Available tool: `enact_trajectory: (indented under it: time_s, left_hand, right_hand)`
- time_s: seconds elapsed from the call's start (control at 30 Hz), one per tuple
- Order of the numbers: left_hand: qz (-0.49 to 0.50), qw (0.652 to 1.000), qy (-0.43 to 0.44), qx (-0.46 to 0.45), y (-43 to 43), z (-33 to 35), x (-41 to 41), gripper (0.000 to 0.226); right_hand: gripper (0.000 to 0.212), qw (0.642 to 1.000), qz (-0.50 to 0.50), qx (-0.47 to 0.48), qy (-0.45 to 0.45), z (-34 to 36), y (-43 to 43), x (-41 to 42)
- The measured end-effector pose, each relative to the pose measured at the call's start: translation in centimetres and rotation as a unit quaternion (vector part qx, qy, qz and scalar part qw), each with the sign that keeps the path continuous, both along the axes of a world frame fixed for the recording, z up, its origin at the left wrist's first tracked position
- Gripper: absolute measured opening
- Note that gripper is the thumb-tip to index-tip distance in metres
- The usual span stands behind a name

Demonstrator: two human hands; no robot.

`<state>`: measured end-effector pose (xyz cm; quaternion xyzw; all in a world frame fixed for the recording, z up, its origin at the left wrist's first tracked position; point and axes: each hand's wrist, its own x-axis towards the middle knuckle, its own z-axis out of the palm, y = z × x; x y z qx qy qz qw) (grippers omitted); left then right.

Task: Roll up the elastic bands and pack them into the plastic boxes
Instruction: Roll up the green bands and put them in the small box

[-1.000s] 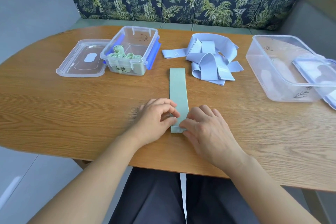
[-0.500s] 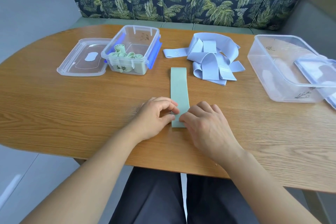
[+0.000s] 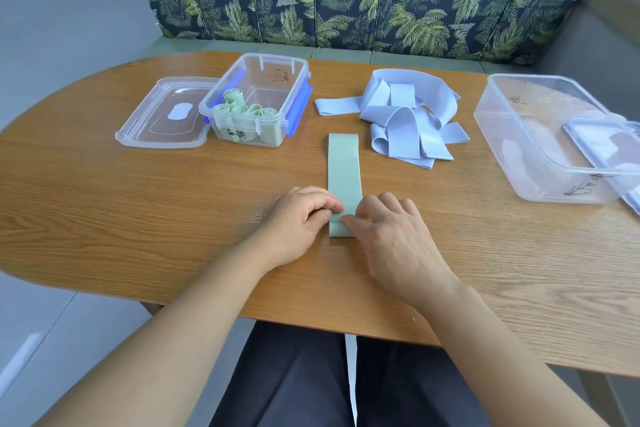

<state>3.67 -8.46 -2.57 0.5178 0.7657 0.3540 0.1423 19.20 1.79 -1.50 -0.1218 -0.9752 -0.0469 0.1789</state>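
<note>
Risks first, my read. Roll isn't started yet: green band (image 3: 344, 166) lies flat on the desk (image 3: 138, 201), long axis pointing away from the person. If the first fold goes in crooked, the roll will cone out and sit badly in the small box (image 3: 294, 80). If either pinch slackens, the elastic prob. springs flat again. If the push is too flat, the band may slide on the wood instead of curling. Its far end is near the blue bands (image 3: 405, 114), not touching. A skewed roll could drag it into them.

Left grip (image 3: 298, 218): fingers curled, pinching the band's left edge at the near end. Right grip (image 3: 391, 236): fingers curled, index tip on the band from the right side, looks like a pinch too. Thumbs mostly hidden. So the band's near end sits between both grips, and the rest runs out ahead of them.

Small box is far-left of the band and holds green rolls (image 3: 242, 111), w/ room left. Its lid (image 3: 162, 121) lies just beside it. Big box (image 3: 519, 135) is well apart on the right; can't tell what's inside.
</note>
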Motion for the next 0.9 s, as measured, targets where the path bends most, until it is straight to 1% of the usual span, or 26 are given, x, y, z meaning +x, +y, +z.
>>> enact_trajectory:
  time_s: [0.13, 0.23, 0.37, 0.43, 0.53, 0.63, 0.7, 0.8, 0.9]
  left_hand:
    - [-0.006, 1.0, -0.024, 0.012, 0.9, 0.1, -0.7, 0.012]
    - [0.0, 0.999, -0.034, 0.018, 1.3, 0.2, -1.0, 0.01]
    - [0.016, 0.999, 0.017, 0.034, 1.3, 0.0, -1.1, 0.007]
    - [0.03, 0.998, 0.053, 0.021, 1.2, 0.1, -1.0, 0.011]
    - [0.018, 0.998, 0.067, -0.005, 1.3, 0.3, -1.2, 0.017]
    - [0.006, 0.999, 0.044, -0.013, 1.5, 0.3, -1.9, 0.016]
    - [0.008, 0.999, 0.044, -0.014, 1.7, 0.2, -2.4, 0.015]
    - [0.023, 0.999, 0.047, -0.002, 2.1, 0.0, -2.6, 0.02]
    - [0.029, 0.998, 0.06, -0.007, 2.4, -0.1, -2.6, 0.018]
  right_hand:
    - [0.037, 1.0, -0.001, -0.021, 0.023, 0.1, 0.0, -0.1]
    - [0.025, 0.999, -0.005, -0.028, 0.029, 0.3, 0.0, -0.1]
    - [0.018, 1.0, -0.007, -0.016, 0.021, 0.2, 0.4, -0.4]
    - [0.014, 0.999, -0.001, -0.028, 0.029, 0.3, 0.7, -0.4]
    - [0.017, 0.999, 0.008, -0.039, 0.036, 0.6, 1.1, -0.5]
    - [0.012, 0.999, 0.009, -0.024, 0.031, 0.5, 1.5, -0.9]
    - [0.01, 1.0, 0.009, -0.016, 0.021, 0.1, 1.8, -1.3]
    - [0.017, 1.0, 0.011, -0.012, 0.008, -0.1, 2.2, -1.7]
    - [0.023, 0.999, 0.014, -0.029, 0.026, 0.1, 2.3, -2.0]
